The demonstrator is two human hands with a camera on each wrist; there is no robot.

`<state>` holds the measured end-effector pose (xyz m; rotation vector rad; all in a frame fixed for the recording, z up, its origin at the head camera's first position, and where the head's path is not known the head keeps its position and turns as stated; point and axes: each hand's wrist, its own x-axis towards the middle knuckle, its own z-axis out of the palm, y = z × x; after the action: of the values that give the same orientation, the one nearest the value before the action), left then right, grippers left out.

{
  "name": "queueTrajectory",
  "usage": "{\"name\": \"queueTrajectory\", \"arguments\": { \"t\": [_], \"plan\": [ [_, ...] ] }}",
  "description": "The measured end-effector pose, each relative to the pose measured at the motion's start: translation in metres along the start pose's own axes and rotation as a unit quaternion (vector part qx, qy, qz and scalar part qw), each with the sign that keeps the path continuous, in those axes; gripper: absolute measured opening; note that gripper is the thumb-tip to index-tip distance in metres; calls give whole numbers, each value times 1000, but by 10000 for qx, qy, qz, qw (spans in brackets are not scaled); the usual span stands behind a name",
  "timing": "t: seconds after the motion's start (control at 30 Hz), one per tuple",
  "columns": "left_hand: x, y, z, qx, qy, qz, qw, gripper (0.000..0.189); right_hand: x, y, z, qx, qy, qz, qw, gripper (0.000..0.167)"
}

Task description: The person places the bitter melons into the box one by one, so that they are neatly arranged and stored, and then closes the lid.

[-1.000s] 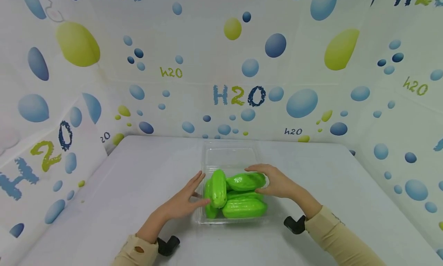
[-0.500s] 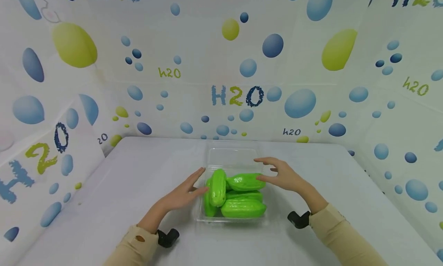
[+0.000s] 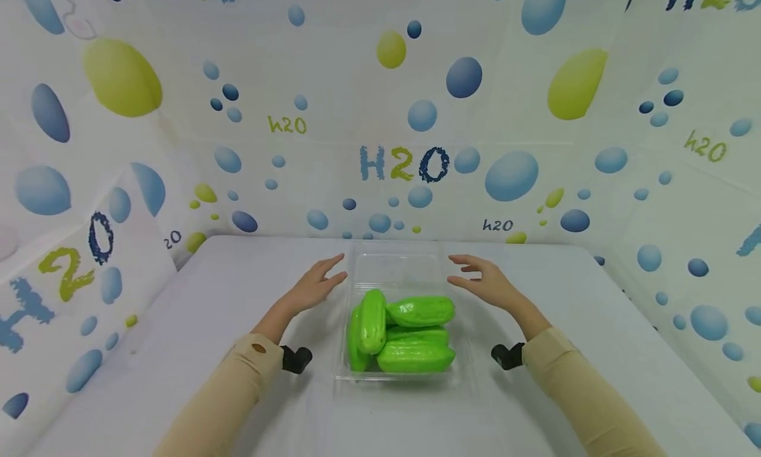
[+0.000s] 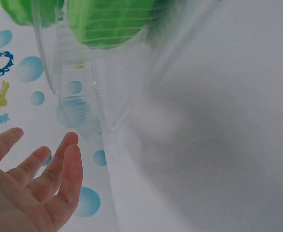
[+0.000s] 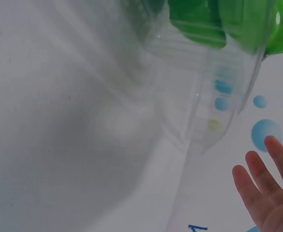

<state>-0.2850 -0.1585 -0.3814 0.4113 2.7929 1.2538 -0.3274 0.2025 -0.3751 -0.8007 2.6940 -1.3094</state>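
Note:
A clear plastic clamshell box [image 3: 392,378] stands mid-table with its transparent lid [image 3: 395,269] folded back behind it. Several shiny green, ridged, elongated vegetable-like pieces [image 3: 416,356] fill the base, one lying on top at the left [image 3: 372,321]. My left hand [image 3: 312,287] hovers at the left of the lid with fingers spread and holds nothing. On the other side my right hand [image 3: 484,282] is beside the lid's right edge, fingers loosely bent and apart from it. Each wrist view shows the box's clear side wall [image 4: 107,29] and relaxed fingers [image 5: 264,179].
The box rests on a white-covered table [image 3: 238,378]. Behind and on both sides rises a white curtain [image 3: 333,61] printed with blue and green drops and H2O lettering. Black wrist camera mounts [image 3: 296,359] sit below both wrists.
My right hand has let go of the upper green piece and moved back and outward. My left hand has left the box's left side and moved forward beside the lid.

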Motion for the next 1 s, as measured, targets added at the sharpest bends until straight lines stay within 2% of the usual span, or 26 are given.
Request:
{"name": "queueTrajectory", "arguments": {
  "t": [0.17,0.3,0.5,0.63,0.73,0.87,1.0],
  "plan": [
    [14,-12,1,-631,-259,-548,9962,58,11,7,5,-179,39,257,9995,56],
    [25,-21,2,-1282,-403,-1096,9849,57,21,14,9,-331,15,377,9987,56],
    [37,-28,8,-1792,-366,-1519,9713,55,29,30,14,-375,-130,815,9959,55],
    [42,-30,12,-2038,-360,-1938,9590,53,32,36,19,238,-394,1390,9892,57],
    [44,-29,14,-2129,-335,-2157,9524,50,34,36,21,854,-442,1816,9787,56],
    [46,-26,15,-2290,-237,-2168,9487,45,34,36,20,1420,-370,2143,9657,50],
    [48,-22,16,-2393,-133,-2010,9498,43,32,38,20,1906,-224,2317,9537,47]
  ]
}}
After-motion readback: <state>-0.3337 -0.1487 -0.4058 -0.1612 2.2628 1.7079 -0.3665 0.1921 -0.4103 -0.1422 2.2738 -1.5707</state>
